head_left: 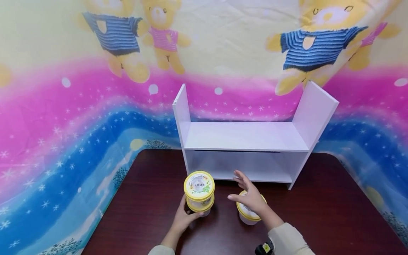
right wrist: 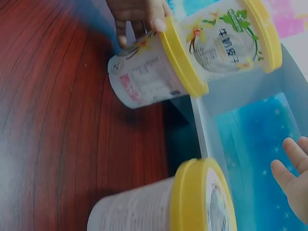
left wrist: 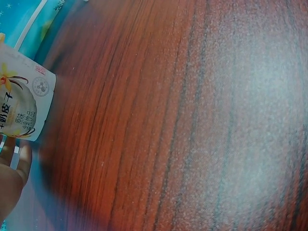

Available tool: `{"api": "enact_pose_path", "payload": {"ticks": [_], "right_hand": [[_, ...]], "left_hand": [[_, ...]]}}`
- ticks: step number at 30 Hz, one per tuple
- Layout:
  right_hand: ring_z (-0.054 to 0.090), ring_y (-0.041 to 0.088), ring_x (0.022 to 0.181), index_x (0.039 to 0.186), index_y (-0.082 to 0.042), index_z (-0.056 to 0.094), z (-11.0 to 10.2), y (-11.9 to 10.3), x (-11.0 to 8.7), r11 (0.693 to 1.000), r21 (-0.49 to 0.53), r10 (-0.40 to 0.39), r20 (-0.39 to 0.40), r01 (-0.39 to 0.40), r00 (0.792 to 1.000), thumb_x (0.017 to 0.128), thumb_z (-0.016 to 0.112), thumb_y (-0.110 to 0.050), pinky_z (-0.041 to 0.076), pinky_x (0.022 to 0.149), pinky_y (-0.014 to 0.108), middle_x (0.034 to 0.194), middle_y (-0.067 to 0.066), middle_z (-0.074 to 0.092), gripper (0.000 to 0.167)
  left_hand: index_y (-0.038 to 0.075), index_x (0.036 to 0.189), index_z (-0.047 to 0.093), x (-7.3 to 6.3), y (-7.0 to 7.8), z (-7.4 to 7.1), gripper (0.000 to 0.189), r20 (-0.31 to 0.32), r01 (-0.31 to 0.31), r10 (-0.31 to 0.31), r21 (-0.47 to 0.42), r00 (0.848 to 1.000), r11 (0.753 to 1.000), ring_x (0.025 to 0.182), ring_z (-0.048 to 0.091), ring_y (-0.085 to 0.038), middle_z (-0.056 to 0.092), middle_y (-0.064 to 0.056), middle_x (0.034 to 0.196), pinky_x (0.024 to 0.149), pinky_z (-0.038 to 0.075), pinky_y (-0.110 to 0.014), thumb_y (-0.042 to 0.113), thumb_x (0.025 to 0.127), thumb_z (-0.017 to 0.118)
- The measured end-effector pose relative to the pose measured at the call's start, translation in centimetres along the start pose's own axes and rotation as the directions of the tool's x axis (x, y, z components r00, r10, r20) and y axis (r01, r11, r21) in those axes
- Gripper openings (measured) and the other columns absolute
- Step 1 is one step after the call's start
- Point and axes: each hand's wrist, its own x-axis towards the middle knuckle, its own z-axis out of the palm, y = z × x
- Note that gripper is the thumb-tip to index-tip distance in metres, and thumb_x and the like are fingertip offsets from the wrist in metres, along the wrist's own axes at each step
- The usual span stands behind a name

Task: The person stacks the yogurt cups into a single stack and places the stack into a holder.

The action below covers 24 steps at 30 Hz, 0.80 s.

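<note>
Two white paper tubs with yellow lids stand stacked in front of the shelf in the head view. My left hand grips the lower tub from the side, thumb and fingers around it just under its lid. On that lid sits the upper tub, printed with flowers and green leaves. My right hand hovers over a third tub, fingers spread, holding nothing, and hides part of its lid. In the right wrist view, the third tub is upright on the table, apart from the stack.
A white two-tier shelf stands at the back of the dark red wood table, its lower tier facing the tubs. Behind it hangs a printed cloth with teddy bears. A dark strap is on my right wrist.
</note>
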Motion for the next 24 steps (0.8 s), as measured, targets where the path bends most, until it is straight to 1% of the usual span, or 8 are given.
{"api": "enact_pose_path", "payload": {"ticks": [4, 5, 7, 10, 12, 16, 22, 24], "right_hand": [[0.032, 0.030, 0.119, 0.135, -0.007, 0.024, -0.9, 0.8, -0.7, 0.999, -0.038, 0.005, -0.025, -0.006, 1.000, 0.070, 0.072, -0.017, 0.022, 0.093, 0.051, 0.136, 0.014, 0.028, 0.082], [0.032, 0.031, 0.119, 0.135, -0.006, 0.024, -1.2, 0.9, -1.0, 0.999, -0.037, 0.002, -0.034, -0.003, 0.999, 0.070, 0.072, -0.017, 0.023, 0.093, 0.051, 0.135, 0.015, 0.029, 0.081], [0.032, 0.032, 0.119, 0.135, -0.005, 0.024, -1.6, 1.0, -1.4, 0.999, -0.035, 0.005, -0.048, -0.007, 0.999, 0.070, 0.072, -0.015, 0.023, 0.092, 0.052, 0.135, 0.016, 0.029, 0.081], [0.031, 0.034, 0.118, 0.134, -0.002, 0.024, -2.0, 1.1, -2.0, 0.999, -0.032, 0.008, -0.066, -0.010, 0.998, 0.070, 0.071, -0.011, 0.024, 0.092, 0.051, 0.134, 0.019, 0.029, 0.080], [0.031, 0.034, 0.118, 0.134, -0.002, 0.023, -2.2, 1.4, -2.3, 0.999, -0.042, 0.022, -0.077, -0.026, 0.997, 0.070, 0.071, -0.010, 0.024, 0.091, 0.051, 0.133, 0.020, 0.029, 0.080], [0.031, 0.034, 0.118, 0.134, 0.000, 0.024, -2.6, 1.7, -3.0, 0.998, -0.052, 0.042, -0.105, -0.048, 0.994, 0.070, 0.071, -0.010, 0.023, 0.091, 0.053, 0.133, 0.020, 0.030, 0.080], [0.030, 0.037, 0.118, 0.133, 0.002, 0.023, -3.2, 2.1, -3.8, 0.996, -0.060, 0.061, -0.139, -0.070, 0.988, 0.069, 0.071, -0.006, 0.022, 0.092, 0.052, 0.132, 0.023, 0.030, 0.080], [0.029, 0.037, 0.118, 0.132, 0.003, 0.024, -3.3, 2.3, -4.0, 0.995, -0.070, 0.066, -0.148, -0.077, 0.987, 0.069, 0.071, -0.006, 0.021, 0.092, 0.053, 0.131, 0.024, 0.030, 0.079]], "left_hand": [[0.010, 0.137, 0.019, 0.0, -0.3, 0.0, 0.095, -0.011, -0.055, 0.055, 0.022, 0.998, 0.998, 0.099, 0.044, -0.025, 0.042, -0.017, 0.121, 0.078, 0.038, -0.040, 0.019, 0.062, 0.078], [0.009, 0.136, 0.020, 0.0, -0.4, 0.0, 0.094, -0.014, -0.081, 0.081, 0.040, 0.997, 0.996, 0.098, 0.045, -0.025, 0.043, -0.018, 0.120, 0.076, 0.038, -0.041, 0.019, 0.062, 0.078], [0.009, 0.136, 0.020, -0.1, -0.4, 0.1, 0.094, -0.016, -0.101, 0.102, 0.045, 0.995, 0.994, 0.097, 0.045, -0.025, 0.044, -0.018, 0.118, 0.075, 0.039, -0.041, 0.020, 0.062, 0.077], [0.010, 0.136, 0.020, -0.1, -0.4, 0.1, 0.094, -0.020, -0.092, 0.093, 0.042, 0.995, 0.995, 0.097, 0.046, -0.024, 0.045, -0.017, 0.117, 0.075, 0.039, -0.040, 0.021, 0.062, 0.077], [0.009, 0.136, 0.019, -0.2, -0.2, 0.0, 0.095, -0.013, -0.079, 0.079, 0.032, 0.997, 0.996, 0.098, 0.045, -0.024, 0.044, -0.017, 0.118, 0.076, 0.038, -0.040, 0.022, 0.063, 0.077], [0.006, 0.136, 0.018, -0.2, -0.2, 0.0, 0.095, -0.006, -0.073, 0.074, 0.058, 0.997, 0.996, 0.099, 0.045, -0.024, 0.043, -0.020, 0.119, 0.076, 0.039, -0.040, 0.021, 0.064, 0.077], [0.010, 0.137, 0.019, -0.1, -0.1, 0.0, 0.097, -0.009, -0.006, 0.006, 0.009, 1.000, 1.000, 0.103, 0.043, -0.027, 0.042, -0.018, 0.122, 0.082, 0.035, -0.044, 0.018, 0.061, 0.078], [0.009, 0.137, 0.019, -0.1, 0.0, 0.1, 0.097, -0.013, -0.007, 0.007, 0.008, 1.000, 1.000, 0.103, 0.043, -0.027, 0.042, -0.018, 0.121, 0.082, 0.035, -0.044, 0.018, 0.061, 0.078]]}}
